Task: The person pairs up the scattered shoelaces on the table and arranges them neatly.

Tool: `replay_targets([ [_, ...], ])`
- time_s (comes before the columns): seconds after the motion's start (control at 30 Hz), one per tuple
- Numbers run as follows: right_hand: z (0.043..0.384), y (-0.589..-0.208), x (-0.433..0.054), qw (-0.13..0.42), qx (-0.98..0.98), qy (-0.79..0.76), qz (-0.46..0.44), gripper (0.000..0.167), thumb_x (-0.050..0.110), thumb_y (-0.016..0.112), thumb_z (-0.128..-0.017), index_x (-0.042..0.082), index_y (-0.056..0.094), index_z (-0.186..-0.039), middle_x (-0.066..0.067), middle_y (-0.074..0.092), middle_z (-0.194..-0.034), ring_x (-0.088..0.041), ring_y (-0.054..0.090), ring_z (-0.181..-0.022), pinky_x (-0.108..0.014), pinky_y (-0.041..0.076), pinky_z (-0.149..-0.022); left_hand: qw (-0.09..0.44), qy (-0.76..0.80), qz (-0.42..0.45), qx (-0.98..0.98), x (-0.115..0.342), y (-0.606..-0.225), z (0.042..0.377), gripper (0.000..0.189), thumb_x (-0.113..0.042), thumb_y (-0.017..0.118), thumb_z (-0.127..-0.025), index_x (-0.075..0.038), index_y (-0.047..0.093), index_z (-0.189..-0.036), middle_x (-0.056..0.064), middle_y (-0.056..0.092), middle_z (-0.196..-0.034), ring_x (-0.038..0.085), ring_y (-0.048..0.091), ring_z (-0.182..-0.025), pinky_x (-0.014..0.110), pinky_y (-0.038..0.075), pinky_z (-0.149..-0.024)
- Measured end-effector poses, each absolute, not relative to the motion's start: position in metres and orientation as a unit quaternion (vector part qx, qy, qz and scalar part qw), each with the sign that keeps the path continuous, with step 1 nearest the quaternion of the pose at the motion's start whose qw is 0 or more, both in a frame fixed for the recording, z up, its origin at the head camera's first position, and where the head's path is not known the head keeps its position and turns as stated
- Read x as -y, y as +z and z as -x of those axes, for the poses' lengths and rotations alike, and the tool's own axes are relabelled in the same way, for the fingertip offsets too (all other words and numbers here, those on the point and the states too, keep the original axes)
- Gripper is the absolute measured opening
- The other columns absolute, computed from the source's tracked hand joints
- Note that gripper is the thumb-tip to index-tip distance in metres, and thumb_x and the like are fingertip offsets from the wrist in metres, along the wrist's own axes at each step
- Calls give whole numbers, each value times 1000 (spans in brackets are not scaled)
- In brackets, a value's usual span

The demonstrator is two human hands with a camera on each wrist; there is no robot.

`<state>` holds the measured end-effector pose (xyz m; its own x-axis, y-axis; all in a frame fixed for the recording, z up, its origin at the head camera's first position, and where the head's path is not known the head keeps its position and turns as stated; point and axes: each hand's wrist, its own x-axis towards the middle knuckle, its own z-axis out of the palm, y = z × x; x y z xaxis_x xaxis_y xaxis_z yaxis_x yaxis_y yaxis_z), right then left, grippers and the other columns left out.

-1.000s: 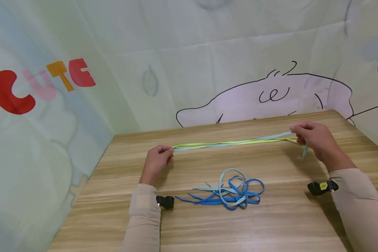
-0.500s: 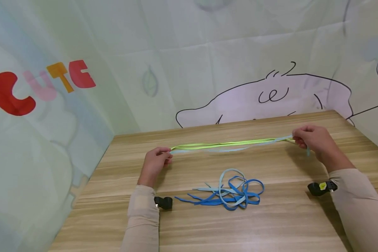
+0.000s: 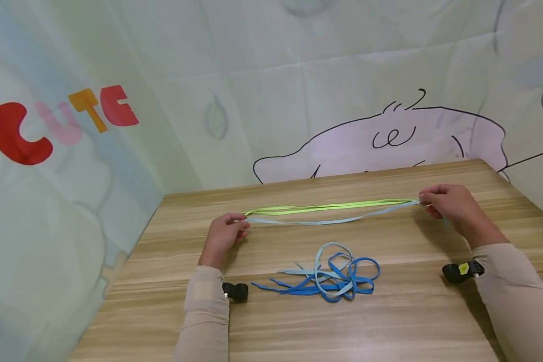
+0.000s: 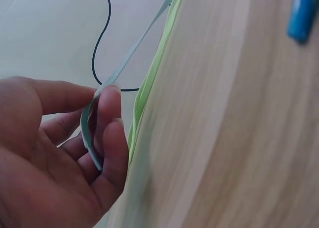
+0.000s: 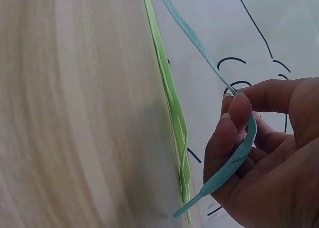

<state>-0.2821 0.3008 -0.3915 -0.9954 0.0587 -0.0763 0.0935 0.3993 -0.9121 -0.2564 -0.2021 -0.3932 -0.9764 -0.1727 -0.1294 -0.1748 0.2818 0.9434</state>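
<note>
My left hand (image 3: 223,237) and right hand (image 3: 452,207) pinch a light blue shoelace (image 3: 330,222) near its two ends, between thumb and fingertips. It sags slightly between them, just on the near side of several yellow-green shoelaces (image 3: 339,205) stretched out along the table. In the left wrist view, the tip of the light blue shoelace (image 4: 85,128) curls inside the fingers. The right wrist view shows its other tip (image 5: 188,205) hanging below the right hand (image 5: 269,148), apart from the thumb. The yellow-green shoelaces (image 5: 174,108) lie beside this hand, not held.
Nearer me on the wooden table (image 3: 344,332) lies a loose tangle of blue shoelaces (image 3: 305,288) and another light blue shoelace (image 3: 294,272). A printed cloth (image 3: 253,100) hangs behind the table's far edge. A wrist camera (image 3: 457,272) sits on each sleeve.
The light blue shoelace has gone from taut across the yellow-green ones to slightly slack on their near side. My right hand has come down and nearer; the left has shifted slightly nearer. The tangle is unchanged.
</note>
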Motion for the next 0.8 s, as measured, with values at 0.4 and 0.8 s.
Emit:
replay_targets([
  [0.4, 280, -392, -301, 21, -843, -536, -43, 39, 20, 60, -99, -10, 57, -123, 10, 65, -84, -3, 62, -75, -26, 55, -67, -40, 587, 130, -798, 203, -396, 259, 24, -6, 56, -99, 9, 65, -117, 20, 69, -100, 11, 63, -68, 22, 54, -64],
  [0.8, 278, -392, -301, 14, -861, -507, -32, 45, 28, 52, -103, -12, 55, -124, 0, 73, -95, -3, 62, -77, -26, 55, -67, -79, 441, 143, -883, 205, -394, 254, 28, -23, 56, -98, -2, 70, -110, 12, 67, -103, 27, 57, -95, 37, 44, -79],
])
